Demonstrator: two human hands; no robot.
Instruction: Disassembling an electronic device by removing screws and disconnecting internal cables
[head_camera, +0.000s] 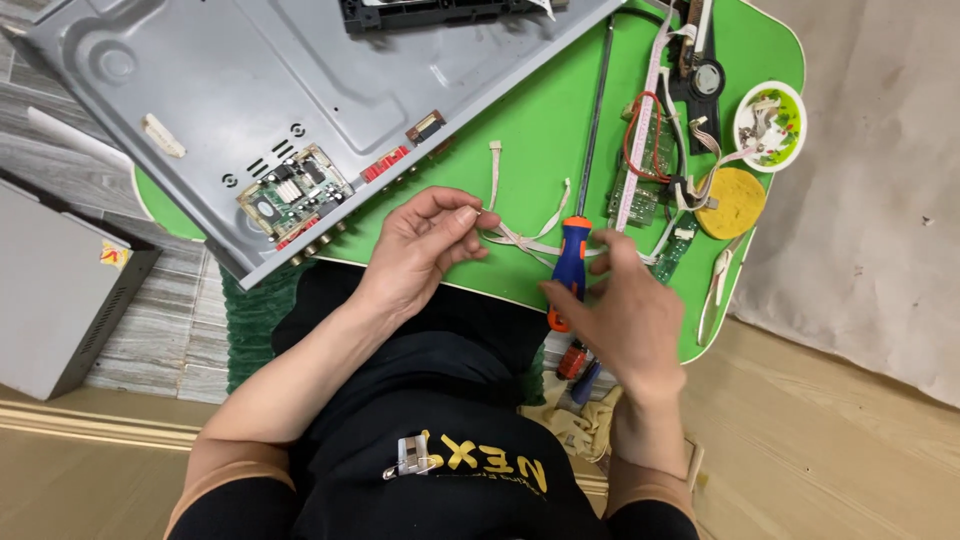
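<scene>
My left hand (425, 245) pinches the end of a white flat ribbon cable (525, 235) that lies curled on the green table (520, 120). My right hand (620, 315) holds a screwdriver (572, 260) with a blue and orange handle; its long dark shaft runs up across the table. An opened grey metal chassis (300, 90) with a small circuit board (293, 192) sits at the upper left.
Green circuit boards with red and white wires (645, 165) lie to the right, near a yellow disc (733, 203), a small round dish (770, 125) and a black speaker part (705, 80). A grey box (55, 290) stands on the floor at left.
</scene>
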